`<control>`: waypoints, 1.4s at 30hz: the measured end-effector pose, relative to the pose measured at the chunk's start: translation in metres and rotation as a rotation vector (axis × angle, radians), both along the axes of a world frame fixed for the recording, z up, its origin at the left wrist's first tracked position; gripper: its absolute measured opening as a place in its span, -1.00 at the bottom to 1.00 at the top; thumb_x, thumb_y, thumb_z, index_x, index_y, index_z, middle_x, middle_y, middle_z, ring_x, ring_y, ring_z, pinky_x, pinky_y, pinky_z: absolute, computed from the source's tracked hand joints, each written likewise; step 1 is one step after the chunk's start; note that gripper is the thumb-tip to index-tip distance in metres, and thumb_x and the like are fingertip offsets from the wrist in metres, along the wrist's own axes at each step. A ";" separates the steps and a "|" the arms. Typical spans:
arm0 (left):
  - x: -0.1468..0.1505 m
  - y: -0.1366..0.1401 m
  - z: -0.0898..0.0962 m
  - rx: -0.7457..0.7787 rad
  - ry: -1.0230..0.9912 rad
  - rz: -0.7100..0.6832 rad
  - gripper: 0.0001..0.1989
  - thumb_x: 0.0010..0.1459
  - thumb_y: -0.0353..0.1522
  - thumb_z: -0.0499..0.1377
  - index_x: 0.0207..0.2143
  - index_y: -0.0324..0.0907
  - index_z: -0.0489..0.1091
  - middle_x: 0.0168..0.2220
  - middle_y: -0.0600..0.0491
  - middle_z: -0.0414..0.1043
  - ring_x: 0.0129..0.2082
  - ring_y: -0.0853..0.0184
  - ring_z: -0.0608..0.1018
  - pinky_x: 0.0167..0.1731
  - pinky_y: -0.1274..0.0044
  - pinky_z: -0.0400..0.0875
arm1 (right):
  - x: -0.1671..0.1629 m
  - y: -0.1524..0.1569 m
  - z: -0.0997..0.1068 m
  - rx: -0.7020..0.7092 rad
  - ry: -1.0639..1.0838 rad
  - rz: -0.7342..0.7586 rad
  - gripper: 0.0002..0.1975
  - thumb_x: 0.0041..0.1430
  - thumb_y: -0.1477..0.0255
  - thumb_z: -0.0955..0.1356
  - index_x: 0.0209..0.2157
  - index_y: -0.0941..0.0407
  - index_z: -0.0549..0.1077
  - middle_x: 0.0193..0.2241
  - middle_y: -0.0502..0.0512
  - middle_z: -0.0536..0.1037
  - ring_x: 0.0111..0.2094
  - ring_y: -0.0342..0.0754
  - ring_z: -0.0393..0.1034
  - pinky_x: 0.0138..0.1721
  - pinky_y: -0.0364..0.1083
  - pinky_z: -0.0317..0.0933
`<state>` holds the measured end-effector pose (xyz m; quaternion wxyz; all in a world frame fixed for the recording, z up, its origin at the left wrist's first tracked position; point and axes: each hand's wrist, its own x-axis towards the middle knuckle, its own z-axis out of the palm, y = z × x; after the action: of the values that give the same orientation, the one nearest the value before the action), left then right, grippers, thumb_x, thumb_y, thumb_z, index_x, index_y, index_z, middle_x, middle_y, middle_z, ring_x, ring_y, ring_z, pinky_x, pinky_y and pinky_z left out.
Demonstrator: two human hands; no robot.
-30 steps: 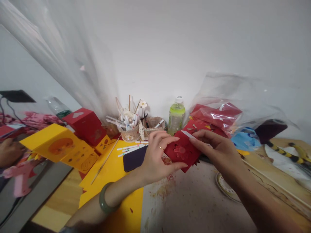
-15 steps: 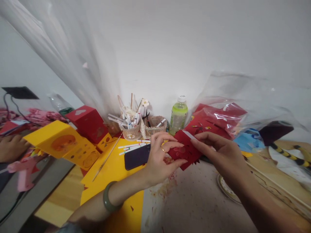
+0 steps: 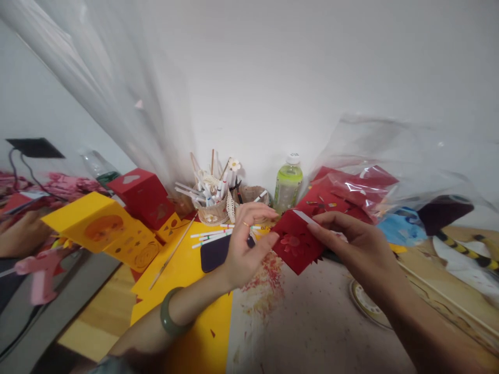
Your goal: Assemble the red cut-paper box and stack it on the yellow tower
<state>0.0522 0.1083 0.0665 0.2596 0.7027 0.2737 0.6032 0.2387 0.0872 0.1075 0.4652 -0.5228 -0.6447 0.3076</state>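
Between thumb and fingers, my right hand (image 3: 346,239) pinches the top right edge of a red cut-paper piece (image 3: 300,254) by a white strip (image 3: 304,216). A flower pattern shows on the red paper's face, and its lower right edge is jagged. At the paper's left side is my left hand (image 3: 247,246), fingers curved and apart from the thumb. Its thumb tip is close to the paper's edge; whether they touch I cannot tell. Behind that hand lies a dark phone (image 3: 214,254), partly covered, with several white markers (image 3: 208,238) beside it.
Yellow sheets (image 3: 206,311) cover the left of the grey work surface. Behind stand pen holders (image 3: 212,213) and a green-labelled bottle (image 3: 288,182). Folded yellow (image 3: 97,228) and red paper boxes (image 3: 142,200), a pink glue gun (image 3: 41,275) and another person's hand (image 3: 23,234) are left.
My left hand has let go of the red paper and moved left, uncovering its flower pattern. My right hand keeps its pinch in nearly the same place.
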 end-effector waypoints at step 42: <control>-0.024 0.008 0.034 -0.143 0.359 -0.509 -0.82 -0.06 -0.42 0.34 -0.45 -0.21 0.36 -0.40 0.09 0.39 -0.35 0.40 0.44 -0.25 0.51 0.33 | 0.000 -0.013 0.014 -0.095 -0.128 0.321 -0.78 0.07 0.31 0.32 -0.58 0.09 0.37 -0.56 -0.06 0.38 -0.48 -0.15 0.26 -0.46 -0.15 0.10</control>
<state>0.0283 0.1168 0.1005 0.3984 0.8239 0.1724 0.3644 0.2383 0.0744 0.1219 0.3428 -0.4529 -0.7331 0.3741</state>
